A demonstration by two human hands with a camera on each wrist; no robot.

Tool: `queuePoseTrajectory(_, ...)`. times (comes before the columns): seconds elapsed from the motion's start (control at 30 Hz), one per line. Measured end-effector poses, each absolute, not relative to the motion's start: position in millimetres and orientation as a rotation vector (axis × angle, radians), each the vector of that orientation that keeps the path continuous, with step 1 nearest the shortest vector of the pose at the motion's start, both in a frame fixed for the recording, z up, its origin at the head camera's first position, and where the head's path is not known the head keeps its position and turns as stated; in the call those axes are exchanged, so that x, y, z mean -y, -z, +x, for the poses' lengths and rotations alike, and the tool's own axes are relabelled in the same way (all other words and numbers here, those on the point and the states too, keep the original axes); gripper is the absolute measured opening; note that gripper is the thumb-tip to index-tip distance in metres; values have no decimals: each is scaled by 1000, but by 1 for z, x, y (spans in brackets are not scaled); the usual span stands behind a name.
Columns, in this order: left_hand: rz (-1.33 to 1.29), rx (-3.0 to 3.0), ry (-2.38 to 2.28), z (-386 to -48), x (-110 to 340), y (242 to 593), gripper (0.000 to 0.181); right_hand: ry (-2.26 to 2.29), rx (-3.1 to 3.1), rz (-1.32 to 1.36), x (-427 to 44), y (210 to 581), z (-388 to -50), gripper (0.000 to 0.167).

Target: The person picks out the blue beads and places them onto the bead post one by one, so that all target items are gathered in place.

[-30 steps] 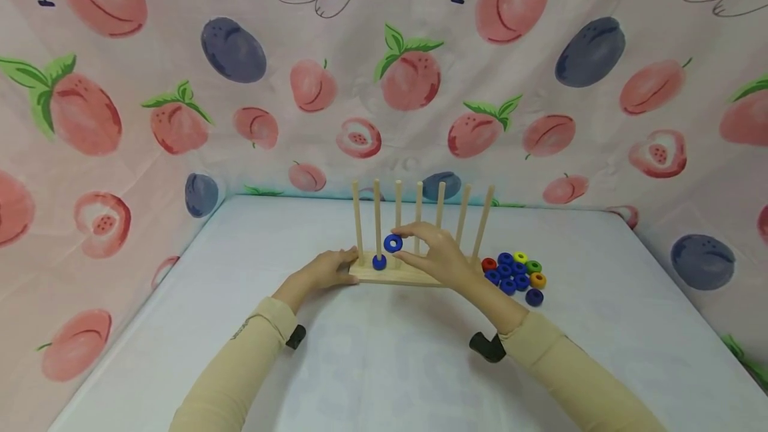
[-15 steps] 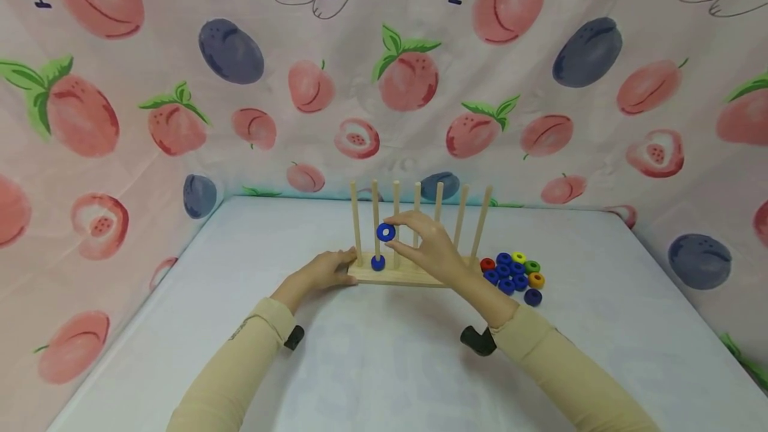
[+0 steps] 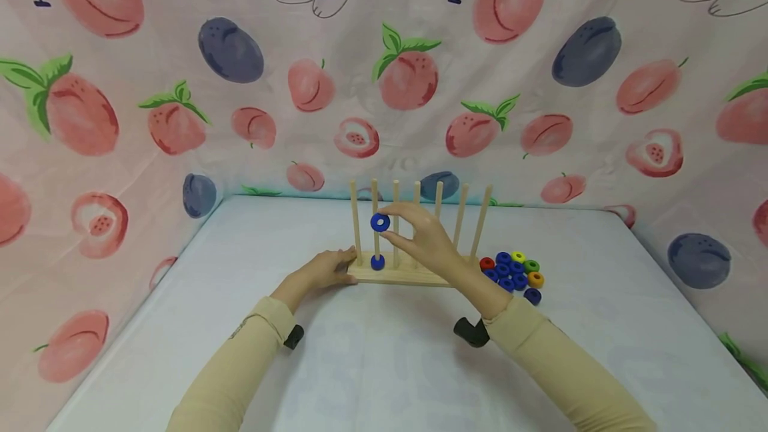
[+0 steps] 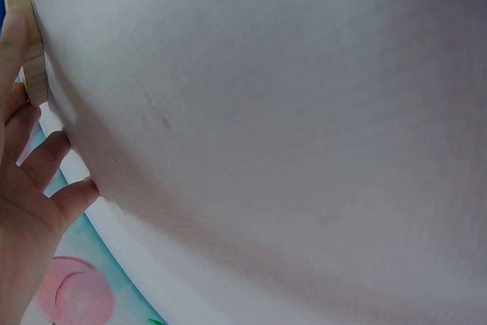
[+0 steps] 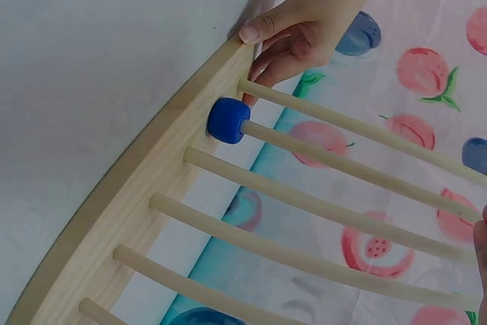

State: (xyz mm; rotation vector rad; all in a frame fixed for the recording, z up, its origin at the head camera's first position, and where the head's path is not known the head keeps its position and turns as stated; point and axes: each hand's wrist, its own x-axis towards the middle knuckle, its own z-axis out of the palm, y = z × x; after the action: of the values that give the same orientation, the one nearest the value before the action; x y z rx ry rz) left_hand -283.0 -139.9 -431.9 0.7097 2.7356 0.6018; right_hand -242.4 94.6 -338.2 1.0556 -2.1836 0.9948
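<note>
In the head view a wooden peg stand (image 3: pixel 402 275) with a row of upright pegs stands on the white table. My left hand (image 3: pixel 321 270) grips the left end of its base, the thumb on the front edge, as the right wrist view shows too. One blue bead (image 5: pixel 227 120) sits at the foot of the second peg from the left. Between thumb and index finger, my right hand (image 3: pixel 427 237) pinches another blue bead (image 3: pixel 374 223), its hole facing the camera. That bead is in front of the second peg's upper half, below its tip; whether they touch I cannot tell.
Right of the stand lies a loose group of beads: several blue ones (image 3: pixel 517 267), a red (image 3: pixel 487 263), a yellow (image 3: pixel 519 257), a green (image 3: pixel 531 266) and an orange one (image 3: pixel 536 279). A fruit-printed cloth (image 3: pixel 414 132) hangs behind the table.
My right hand has moved up and to the left with the pinched blue bead, from beside the second peg to in front of it. The left hand keeps its grip on the base.
</note>
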Motion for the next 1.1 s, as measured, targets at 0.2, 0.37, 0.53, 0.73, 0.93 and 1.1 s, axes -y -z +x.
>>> queuePoseTrajectory(0.2,724,-2744,-607,-283,141,434,68,-1025,2170,1070,-92,333,-245,36)
queuePoseTrajectory(0.37,724,-2739,-611,-283,141,435,68,-1040,2170,1022,-91,329,-246,35)
queuePoseTrajectory(0.53,724,-2745,-611,-283,140,433,67,-997,2144,1000,-89,324,-252,35)
queuePoseTrajectory(0.73,717,-2749,-611,-283,141,433,69,-959,2088,1009,-86,318,-258,34)
queuePoseTrajectory(0.93,732,-2742,-620,-284,141,435,68,-960,2085,1009,-85,312,-263,36)
queuePoseTrajectory(1.1,716,-2748,-618,-285,141,436,69,-937,2126,979,-85,308,-266,34)
